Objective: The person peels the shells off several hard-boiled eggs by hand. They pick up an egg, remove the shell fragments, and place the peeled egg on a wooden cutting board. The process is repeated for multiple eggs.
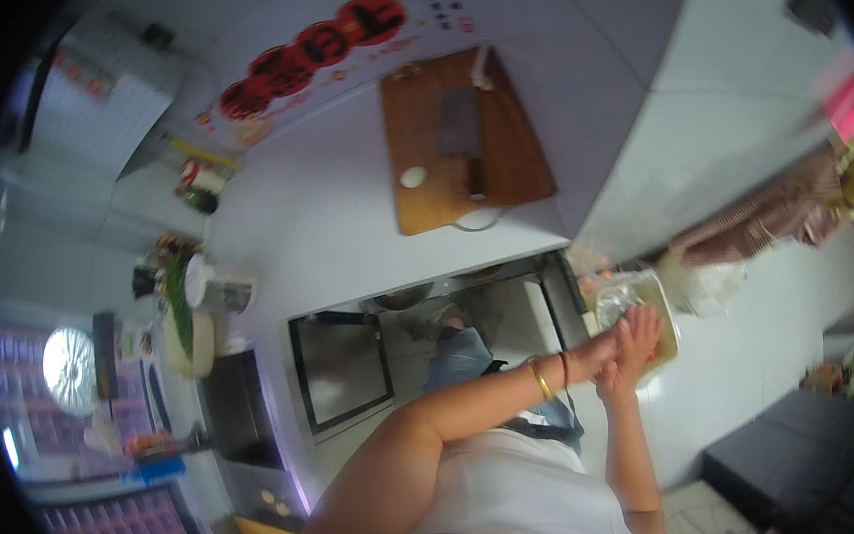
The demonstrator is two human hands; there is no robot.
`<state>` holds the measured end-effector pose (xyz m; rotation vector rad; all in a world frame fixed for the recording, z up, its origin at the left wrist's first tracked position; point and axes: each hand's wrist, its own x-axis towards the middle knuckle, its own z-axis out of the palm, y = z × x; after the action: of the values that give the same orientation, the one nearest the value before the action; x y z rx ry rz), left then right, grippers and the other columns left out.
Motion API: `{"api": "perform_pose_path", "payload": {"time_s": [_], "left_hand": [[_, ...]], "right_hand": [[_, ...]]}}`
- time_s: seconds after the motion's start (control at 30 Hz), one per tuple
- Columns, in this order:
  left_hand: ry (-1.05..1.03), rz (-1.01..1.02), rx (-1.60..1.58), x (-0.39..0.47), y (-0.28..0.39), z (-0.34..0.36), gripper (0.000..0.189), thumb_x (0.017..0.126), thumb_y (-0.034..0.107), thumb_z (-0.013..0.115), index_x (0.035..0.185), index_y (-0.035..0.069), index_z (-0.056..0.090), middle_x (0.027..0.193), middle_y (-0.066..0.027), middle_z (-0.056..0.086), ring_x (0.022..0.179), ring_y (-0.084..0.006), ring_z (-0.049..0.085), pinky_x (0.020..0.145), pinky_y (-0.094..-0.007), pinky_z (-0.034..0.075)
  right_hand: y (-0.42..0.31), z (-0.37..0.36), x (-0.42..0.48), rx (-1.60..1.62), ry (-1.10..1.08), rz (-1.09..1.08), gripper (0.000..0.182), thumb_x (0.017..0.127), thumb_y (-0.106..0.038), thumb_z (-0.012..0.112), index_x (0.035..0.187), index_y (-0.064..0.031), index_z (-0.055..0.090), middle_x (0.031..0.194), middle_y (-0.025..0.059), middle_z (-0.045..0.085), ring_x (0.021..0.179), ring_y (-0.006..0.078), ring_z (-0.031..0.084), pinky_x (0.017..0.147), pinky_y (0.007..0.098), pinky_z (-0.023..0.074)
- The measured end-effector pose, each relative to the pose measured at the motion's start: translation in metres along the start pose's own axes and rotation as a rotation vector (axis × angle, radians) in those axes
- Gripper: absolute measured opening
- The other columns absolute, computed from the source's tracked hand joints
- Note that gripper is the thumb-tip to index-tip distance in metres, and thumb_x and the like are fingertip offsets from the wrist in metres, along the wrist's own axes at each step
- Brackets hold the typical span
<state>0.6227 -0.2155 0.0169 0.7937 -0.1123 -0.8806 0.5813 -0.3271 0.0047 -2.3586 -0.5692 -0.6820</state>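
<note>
My left hand [601, 353] and my right hand [636, 344] are pressed against each other, low on the right side. A gold bangle [541, 382] and a dark red band circle my left wrist. The fingers of my right hand point upward, slightly apart; those of my left are blurred and overlap it. Beneath both hands is a pale plastic bin [671, 327] with a clear plastic bag [616, 299] in it. On the white counter [303, 224], a wooden cutting board [424, 132] carries a cleaver [459, 125] and a white oval item [412, 177].
Below the counter stands an open cabinet door [341, 371] with a dark frame. Green onions [180, 301] and a white tub [221, 285] are at the left. A striped cloth [761, 207] hangs at the right, above a white plastic bag [707, 286]. A dark cabinet [787, 449] occupies the lower right.
</note>
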Motion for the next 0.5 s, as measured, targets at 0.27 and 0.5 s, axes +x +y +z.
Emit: {"api": "perform_pose_path", "payload": {"time_s": [0.27,0.5], "left_hand": [[0.254,0.737,1.458,-0.074,0.052,0.018,0.047,0.098,0.020,0.048,0.145,0.013,0.045,0.159,-0.0126,0.025,0.150,-0.0296,0.014,0.119,-0.0453,0.007],[0.335,0.925,0.926,-0.125,0.109,0.014,0.059,0.103,0.036,0.036,0.152,0.005,0.028,0.162,-0.0155,0.011,0.151,-0.0323,0.000,0.119,-0.0466,0.001]], "right_hand": [[-0.012,0.073,-0.008,1.170,-0.207,0.638,0.066,0.104,-0.042,0.022,0.155,-0.0035,0.010,0.162,0.0139,0.013,0.149,0.0280,0.011,0.120,0.0385,0.0091],[-0.119,0.044,0.088,1.301,-0.183,0.311,0.059,0.104,-0.039,0.032,0.156,-0.0199,0.013,0.163,0.0141,0.001,0.149,0.0375,0.002,0.120,0.0496,0.0093]]}}
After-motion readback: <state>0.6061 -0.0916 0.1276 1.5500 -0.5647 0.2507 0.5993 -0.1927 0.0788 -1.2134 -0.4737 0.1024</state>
